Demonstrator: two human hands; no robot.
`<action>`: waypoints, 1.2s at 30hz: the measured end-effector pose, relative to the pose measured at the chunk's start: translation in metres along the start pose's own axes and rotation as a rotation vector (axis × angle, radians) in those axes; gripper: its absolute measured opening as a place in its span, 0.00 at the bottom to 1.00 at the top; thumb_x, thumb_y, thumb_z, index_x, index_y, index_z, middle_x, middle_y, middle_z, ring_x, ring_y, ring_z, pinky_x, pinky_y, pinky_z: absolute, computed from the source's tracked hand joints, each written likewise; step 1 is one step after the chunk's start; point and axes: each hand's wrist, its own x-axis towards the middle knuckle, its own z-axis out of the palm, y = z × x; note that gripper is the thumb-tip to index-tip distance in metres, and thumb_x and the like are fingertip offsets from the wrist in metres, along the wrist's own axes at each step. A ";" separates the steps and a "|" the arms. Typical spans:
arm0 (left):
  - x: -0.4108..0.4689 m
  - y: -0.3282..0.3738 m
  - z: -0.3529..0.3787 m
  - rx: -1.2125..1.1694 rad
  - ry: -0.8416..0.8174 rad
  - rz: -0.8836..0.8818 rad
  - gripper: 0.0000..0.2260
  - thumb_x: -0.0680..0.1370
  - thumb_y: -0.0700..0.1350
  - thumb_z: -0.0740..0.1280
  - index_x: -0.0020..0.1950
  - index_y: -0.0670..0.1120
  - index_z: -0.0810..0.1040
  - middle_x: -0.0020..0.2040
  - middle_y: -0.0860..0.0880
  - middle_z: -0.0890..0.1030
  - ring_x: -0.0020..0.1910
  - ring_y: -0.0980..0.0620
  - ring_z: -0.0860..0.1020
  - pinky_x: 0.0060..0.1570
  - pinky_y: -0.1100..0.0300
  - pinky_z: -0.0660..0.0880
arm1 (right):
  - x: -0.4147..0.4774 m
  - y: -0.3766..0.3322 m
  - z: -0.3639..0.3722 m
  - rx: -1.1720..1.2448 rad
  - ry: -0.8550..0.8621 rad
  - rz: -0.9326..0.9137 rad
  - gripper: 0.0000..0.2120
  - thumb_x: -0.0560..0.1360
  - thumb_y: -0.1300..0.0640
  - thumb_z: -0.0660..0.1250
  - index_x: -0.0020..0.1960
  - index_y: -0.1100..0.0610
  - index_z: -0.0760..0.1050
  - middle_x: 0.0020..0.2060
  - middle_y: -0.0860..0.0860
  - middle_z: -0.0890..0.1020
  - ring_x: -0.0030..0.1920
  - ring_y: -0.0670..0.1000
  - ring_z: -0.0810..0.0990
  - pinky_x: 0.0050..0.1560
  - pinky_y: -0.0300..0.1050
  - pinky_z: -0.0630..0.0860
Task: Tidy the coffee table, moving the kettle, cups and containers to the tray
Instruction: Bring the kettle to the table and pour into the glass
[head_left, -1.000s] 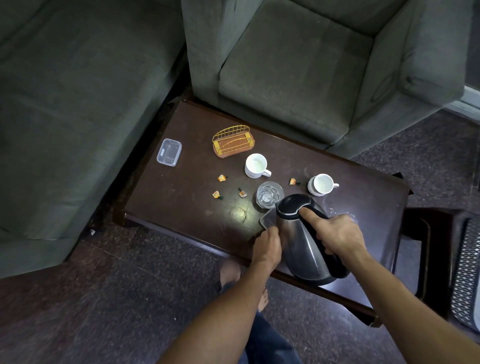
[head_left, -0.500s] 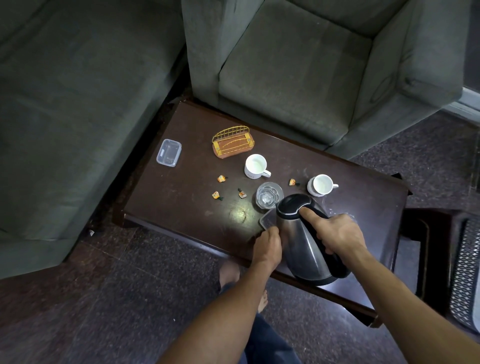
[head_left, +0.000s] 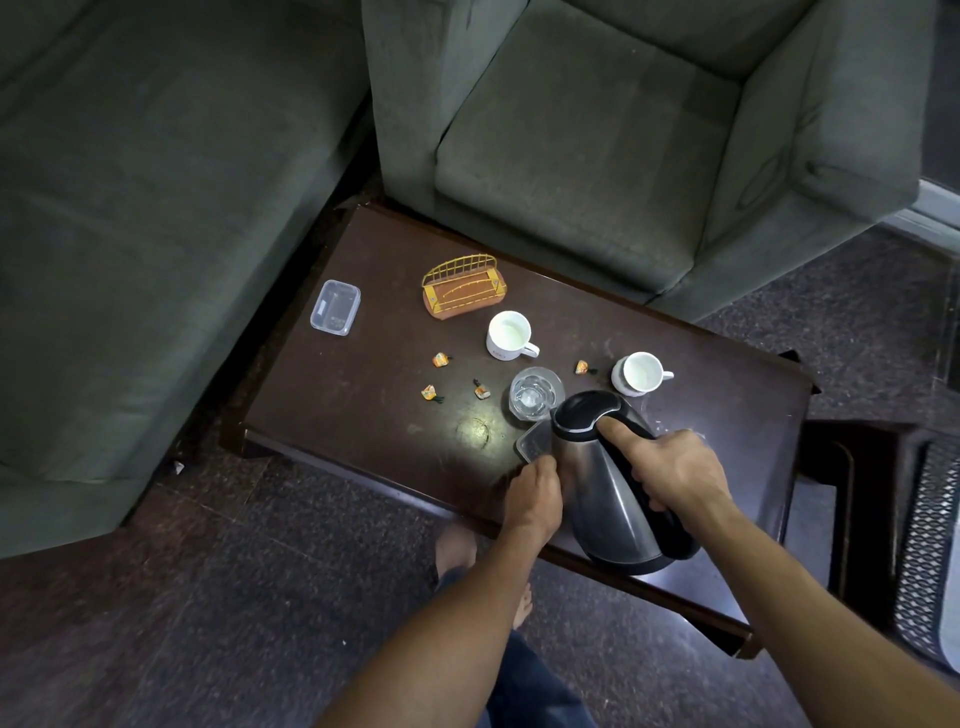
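A steel kettle (head_left: 597, 483) with a black lid and handle is tilted over the near edge of the dark coffee table (head_left: 363, 405). My right hand (head_left: 675, 473) grips its handle, forefinger along the top. My left hand (head_left: 532, 501) holds a clear plastic container (head_left: 532, 444) pressed against the kettle's left side; most of that container is hidden. Two white cups (head_left: 509, 335) (head_left: 640, 373) and a glass bowl (head_left: 535, 392) stand behind the kettle. Another clear container (head_left: 335, 306) lies at the table's far left.
A yellow wire holder (head_left: 465, 286) on a brown base stands at the back. Several small orange wrappers (head_left: 440, 359) are scattered mid-table. Grey sofas border the table at left and behind. A dark side table (head_left: 852, 467) sits to the right. My bare foot (head_left: 454, 545) is below the table edge.
Almost nothing has moved. Both hands keep the same hold on the kettle and the container.
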 end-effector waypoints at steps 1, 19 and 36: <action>0.000 0.000 0.000 0.005 0.010 -0.005 0.10 0.82 0.36 0.56 0.58 0.36 0.74 0.63 0.33 0.77 0.61 0.36 0.76 0.59 0.50 0.76 | 0.000 0.000 0.000 0.003 0.002 -0.001 0.41 0.57 0.20 0.65 0.30 0.62 0.82 0.21 0.52 0.82 0.21 0.53 0.82 0.31 0.44 0.78; -0.002 -0.004 0.001 -0.062 0.004 -0.035 0.19 0.87 0.46 0.49 0.69 0.37 0.72 0.66 0.36 0.76 0.65 0.38 0.75 0.66 0.49 0.72 | 0.002 0.002 0.003 0.001 0.001 -0.009 0.41 0.58 0.20 0.64 0.30 0.61 0.82 0.20 0.53 0.81 0.19 0.52 0.81 0.30 0.43 0.75; -0.004 -0.005 0.002 -0.001 0.037 -0.024 0.17 0.86 0.43 0.51 0.69 0.38 0.71 0.67 0.36 0.75 0.66 0.37 0.74 0.66 0.48 0.71 | 0.004 0.002 0.003 -0.023 -0.015 -0.013 0.42 0.56 0.18 0.64 0.29 0.61 0.81 0.20 0.53 0.81 0.21 0.53 0.82 0.33 0.48 0.81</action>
